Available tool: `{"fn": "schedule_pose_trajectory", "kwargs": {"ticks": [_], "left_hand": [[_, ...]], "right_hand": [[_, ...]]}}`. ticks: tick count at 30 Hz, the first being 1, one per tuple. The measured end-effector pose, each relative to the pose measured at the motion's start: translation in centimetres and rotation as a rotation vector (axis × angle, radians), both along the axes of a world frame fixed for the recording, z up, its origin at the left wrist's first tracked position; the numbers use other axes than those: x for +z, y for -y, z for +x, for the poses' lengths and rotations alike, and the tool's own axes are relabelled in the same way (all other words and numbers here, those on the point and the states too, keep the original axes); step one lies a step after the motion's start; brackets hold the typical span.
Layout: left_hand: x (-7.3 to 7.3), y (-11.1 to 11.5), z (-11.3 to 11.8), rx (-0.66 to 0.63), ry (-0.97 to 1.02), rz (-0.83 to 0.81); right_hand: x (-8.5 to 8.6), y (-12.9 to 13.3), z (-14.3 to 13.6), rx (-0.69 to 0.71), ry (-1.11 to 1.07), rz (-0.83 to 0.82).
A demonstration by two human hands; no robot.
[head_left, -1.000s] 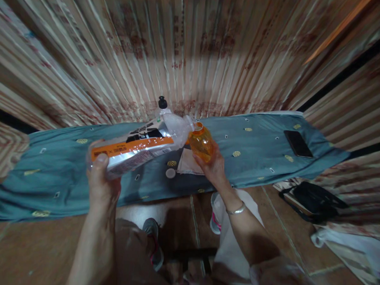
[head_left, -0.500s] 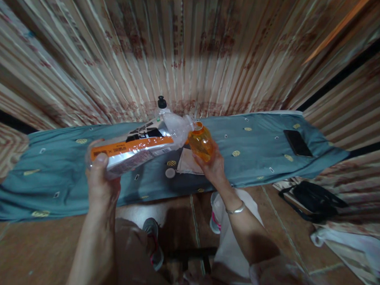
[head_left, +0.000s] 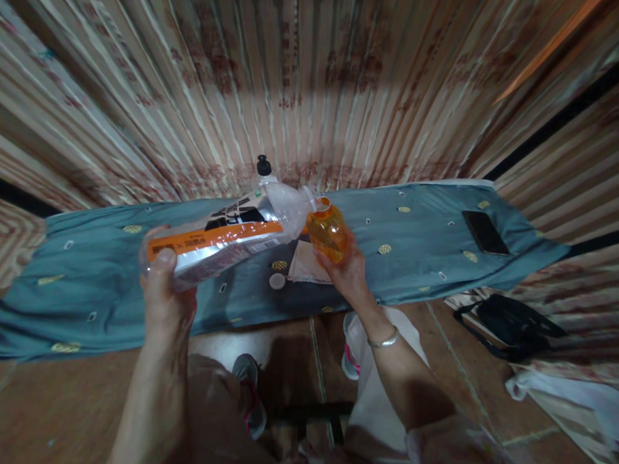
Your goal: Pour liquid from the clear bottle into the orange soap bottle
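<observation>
My left hand (head_left: pixel 166 280) is wrapped round the base end of a large clear plastic bottle (head_left: pixel 232 232) with an orange, silver and black label. The bottle lies nearly level, its open neck at the mouth of a smaller orange bottle (head_left: pixel 326 231). My right hand (head_left: pixel 346 268) grips that orange bottle, which is tilted with its open mouth up and to the left. Whether liquid passes between them I cannot tell. Behind the large bottle stands a bottle with a black cap (head_left: pixel 264 166), mostly hidden. A small round white cap (head_left: pixel 277 281) lies below, beside a pale folded cloth (head_left: pixel 308 263).
A blue-green cloth with pineapple prints (head_left: pixel 112 278) covers the narrow table. On its right side lies a black phone (head_left: pixel 484 233). A dark bag (head_left: pixel 515 326) sits on the tiled floor at right. A striped curtain (head_left: pixel 316 75) hangs behind the table.
</observation>
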State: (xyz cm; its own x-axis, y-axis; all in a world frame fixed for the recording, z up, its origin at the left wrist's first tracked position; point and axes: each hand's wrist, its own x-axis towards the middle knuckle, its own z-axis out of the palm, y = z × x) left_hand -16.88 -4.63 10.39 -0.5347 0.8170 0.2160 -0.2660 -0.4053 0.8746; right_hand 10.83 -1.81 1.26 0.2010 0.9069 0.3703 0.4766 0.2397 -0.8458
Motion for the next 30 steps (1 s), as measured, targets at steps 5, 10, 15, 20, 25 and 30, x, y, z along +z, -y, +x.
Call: {"fn": "schedule_pose_trajectory", "kwargs": {"ticks": [5, 10, 15, 20, 25, 30], "left_hand": [[-0.20, -0.12, -0.10, 0.018, 0.002, -0.003], [-0.26, -0.15, -0.29, -0.003, -0.030, 0.004], [0.00, -0.16, -0.10, 0.017, -0.004, -0.023], [0.11, -0.18, 0.09, 0.021, 0.015, -0.018], [-0.08, -0.11, -0.07, 0.013, -0.007, -0.011], [-0.21, -0.09, -0.17, 0.004, -0.014, 0.002]], "right_hand": [[-0.06, -0.02, -0.09, -0.014, 0.008, 0.017], [-0.07, -0.06, -0.07, -0.005, 0.005, 0.016], [-0.14, -0.06, 0.02, -0.008, 0.006, -0.013], [-0.20, -0.09, 0.20, 0.012, 0.004, -0.014], [-0.17, -0.11, 0.20, 0.014, -0.002, -0.010], [-0.13, -0.06, 0.09, 0.000, 0.007, 0.005]]}}
